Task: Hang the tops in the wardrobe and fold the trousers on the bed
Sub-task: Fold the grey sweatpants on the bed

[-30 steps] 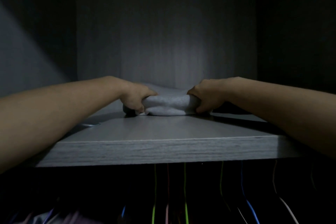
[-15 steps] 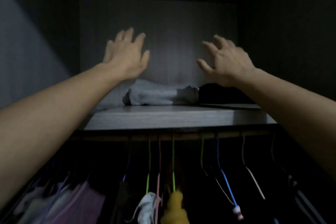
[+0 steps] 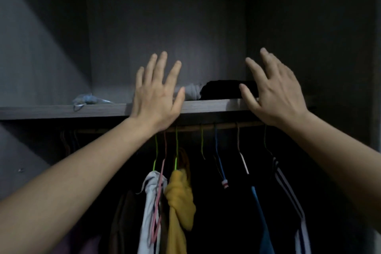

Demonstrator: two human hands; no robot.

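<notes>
fingers of our left hand (image 3: 156, 99) and right hand (image 3: 276, 97) spread straight, holding nothing; rolled grey knit (image 3: 192, 92) lies on wood-grain shelf (image 3: 61, 110), folded black cloth (image 3: 222, 90) at its three o'clock.

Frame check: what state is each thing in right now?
Left hand: open, holding nothing.
Right hand: open, holding nothing.
Grey garment: folded, lying on shelf.
Black garment: folded, lying on shelf beside grey.
White top: hanging from rail.
Yellow top: hanging from rail.
Striped garment: hanging from rail.

Grey folded garment (image 3: 192, 92) beside a black one (image 3: 222, 89); mustard-yellow top (image 3: 179, 198), white top (image 3: 149, 202), black white-striped top (image 3: 288, 192).
</notes>
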